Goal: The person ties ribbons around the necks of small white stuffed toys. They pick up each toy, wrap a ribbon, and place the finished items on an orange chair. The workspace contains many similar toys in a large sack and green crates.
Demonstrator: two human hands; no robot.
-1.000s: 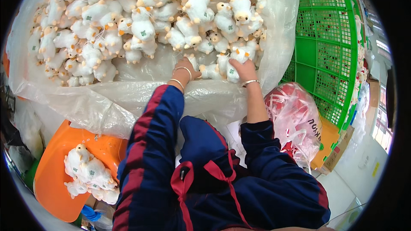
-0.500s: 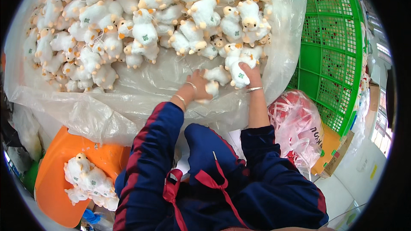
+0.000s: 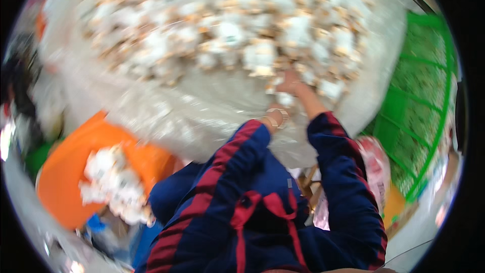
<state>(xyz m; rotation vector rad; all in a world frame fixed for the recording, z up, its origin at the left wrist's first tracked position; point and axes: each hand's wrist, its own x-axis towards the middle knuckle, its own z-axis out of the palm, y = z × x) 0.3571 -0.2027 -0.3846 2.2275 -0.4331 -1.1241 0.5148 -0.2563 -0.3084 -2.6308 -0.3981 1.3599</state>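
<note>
Motion blurs this moment. White plush toy sheep (image 3: 230, 33) with peach-coloured feet lie heaped over a clear plastic sheet (image 3: 202, 106). My right hand (image 3: 290, 82) reaches to the near edge of the heap, among the toys; its fingers are smeared. Just below it, my left hand (image 3: 275, 113), with bangles at the wrist, is closed around a small white plush toy (image 3: 285, 99). Part of that hand is hidden by the toy and the blur.
To the left stands an orange plastic chair (image 3: 65, 182) with several plush toys (image 3: 118, 182) on it. A large green plastic basket (image 3: 411, 106) is at the right. Beside it lies a pink-and-red plastic bag (image 3: 374, 164).
The view has swung, so the heap and basket appear shifted. My right hand has left the plush toy it gripped and moved into the heap. The left hand stays near the sheet's front.
</note>
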